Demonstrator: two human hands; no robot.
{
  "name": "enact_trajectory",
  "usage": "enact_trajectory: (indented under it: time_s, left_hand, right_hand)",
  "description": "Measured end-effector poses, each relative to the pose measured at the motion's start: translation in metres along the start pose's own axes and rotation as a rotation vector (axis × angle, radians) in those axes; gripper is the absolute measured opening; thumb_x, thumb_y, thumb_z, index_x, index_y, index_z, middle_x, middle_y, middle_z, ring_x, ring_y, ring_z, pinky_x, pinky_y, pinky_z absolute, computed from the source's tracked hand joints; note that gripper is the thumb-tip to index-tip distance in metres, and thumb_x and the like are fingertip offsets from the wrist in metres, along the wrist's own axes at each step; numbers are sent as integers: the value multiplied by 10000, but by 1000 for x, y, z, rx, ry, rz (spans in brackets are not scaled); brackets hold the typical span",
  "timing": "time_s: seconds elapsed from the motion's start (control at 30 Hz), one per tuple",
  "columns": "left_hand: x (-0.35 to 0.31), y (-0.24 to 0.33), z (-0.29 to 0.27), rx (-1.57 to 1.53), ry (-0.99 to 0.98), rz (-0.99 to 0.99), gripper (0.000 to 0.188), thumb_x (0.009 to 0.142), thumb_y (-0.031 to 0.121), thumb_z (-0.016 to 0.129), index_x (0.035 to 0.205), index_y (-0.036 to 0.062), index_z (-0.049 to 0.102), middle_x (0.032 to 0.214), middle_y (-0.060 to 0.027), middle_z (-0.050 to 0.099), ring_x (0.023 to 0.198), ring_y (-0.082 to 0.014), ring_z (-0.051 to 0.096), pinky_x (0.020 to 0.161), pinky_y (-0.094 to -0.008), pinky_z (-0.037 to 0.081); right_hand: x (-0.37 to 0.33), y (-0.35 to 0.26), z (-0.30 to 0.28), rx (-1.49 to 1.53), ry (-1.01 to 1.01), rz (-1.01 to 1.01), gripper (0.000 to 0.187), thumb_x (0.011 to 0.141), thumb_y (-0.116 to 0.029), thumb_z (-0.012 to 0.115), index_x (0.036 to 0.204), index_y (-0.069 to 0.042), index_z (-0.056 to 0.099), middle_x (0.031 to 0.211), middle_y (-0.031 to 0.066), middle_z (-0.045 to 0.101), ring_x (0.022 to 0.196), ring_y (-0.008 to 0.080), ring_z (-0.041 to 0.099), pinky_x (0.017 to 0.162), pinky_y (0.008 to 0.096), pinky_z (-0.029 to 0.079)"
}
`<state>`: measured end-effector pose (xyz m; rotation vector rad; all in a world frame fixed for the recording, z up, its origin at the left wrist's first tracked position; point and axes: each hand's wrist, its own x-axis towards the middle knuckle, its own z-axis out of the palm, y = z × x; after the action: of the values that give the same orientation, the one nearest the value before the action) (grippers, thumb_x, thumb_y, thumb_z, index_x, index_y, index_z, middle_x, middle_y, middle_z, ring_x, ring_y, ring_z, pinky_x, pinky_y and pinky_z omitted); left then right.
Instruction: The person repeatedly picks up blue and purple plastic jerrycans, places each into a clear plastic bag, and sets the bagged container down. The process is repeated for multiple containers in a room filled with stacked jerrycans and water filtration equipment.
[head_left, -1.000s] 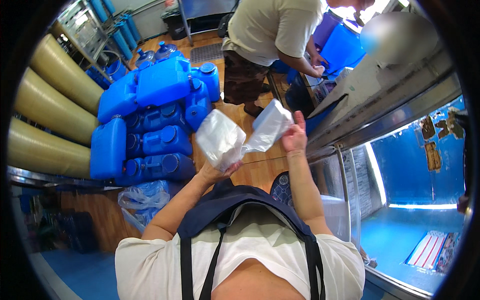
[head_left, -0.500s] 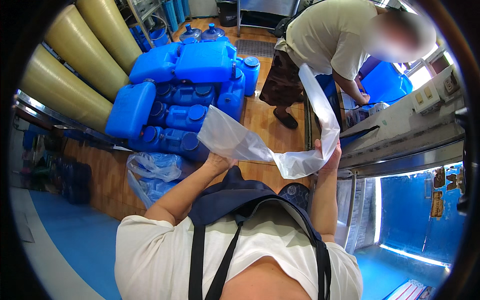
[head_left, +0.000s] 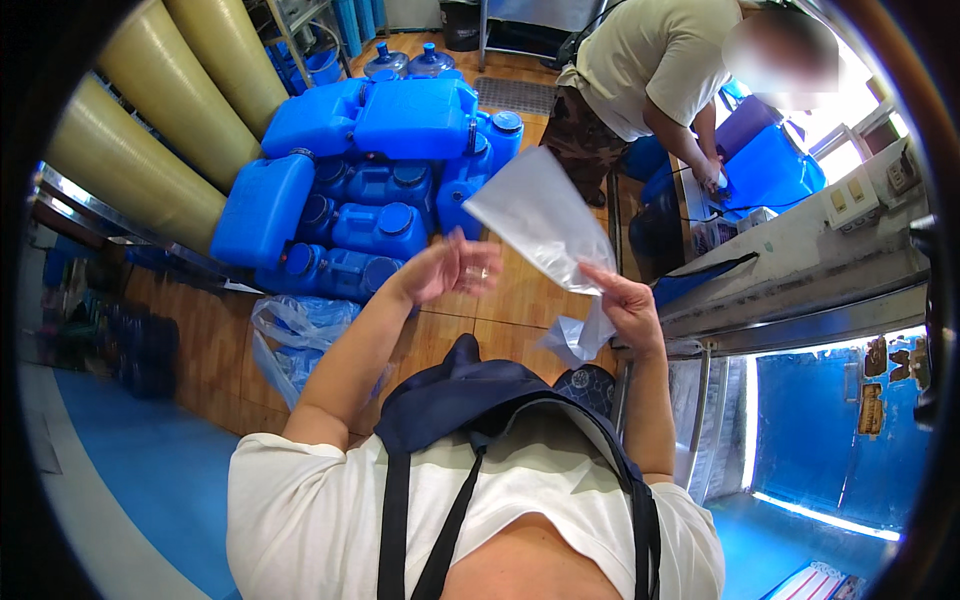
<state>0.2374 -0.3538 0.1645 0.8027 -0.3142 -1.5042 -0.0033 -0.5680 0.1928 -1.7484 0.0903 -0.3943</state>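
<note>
Partly in the right hand, partly leftward, translucent film.

Pale plastic strip pinched in the right hand

The strip is thin, translucent and whitish, with shiny creases. Its broad, fairly flat part slants ahead and leftward of the right hand; a narrower, folded tail hangs just to the near left of the right hand.
</note>
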Motion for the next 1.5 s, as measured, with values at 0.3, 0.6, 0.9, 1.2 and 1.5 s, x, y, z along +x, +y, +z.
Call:
enact_trajectory:
  time_s: [0.3,0.6,0.9,1.2,1.5]
  left_hand:
    - [23,0,0,339,329,302,241,821,117,661,1016,-24,649,953,-127,684,795,-201,680,711,-328,563]
    - [25,-26,32,428,277,111,340,769,247,749,1000,28,632,819,-54,660,643,-128,624,542,-248,496]
    - [-4,-1,-31,6,509,219,361,921,309,549,1090,-8,584,984,-139,665,836,-220,673,656,-287,544]
    - [-3,-28,-5,37,445,81,292,885,177,613,1132,26,579,1027,-119,665,914,-240,666,766,-332,534]
    - [-1,-41,-48,-512,645,455,195,878,144,624,1039,38,600,961,-94,671,831,-202,656,751,-316,538]
  right_hand:
    - [7,35,0,-317,215,44,490,650,-115,639,1138,-76,663,1385,188,437,1309,322,373,1075,400,287]
    - [30,13,63,-795,151,-219,277,709,-240,758,958,-126,715,1354,123,489,1309,312,371,1063,509,207]
    - [17,36,29,-270,396,54,191,844,-92,658,1000,18,675,1045,98,660,977,187,605,871,298,451]
    - [63,32,95,-847,156,-215,329,713,-134,755,1014,-61,644,1430,181,318,1326,346,312,1009,368,342]
    - [35,31,126,-487,-432,-246,278,738,-249,780,796,-51,595,651,98,609,535,210,610,522,347,484]
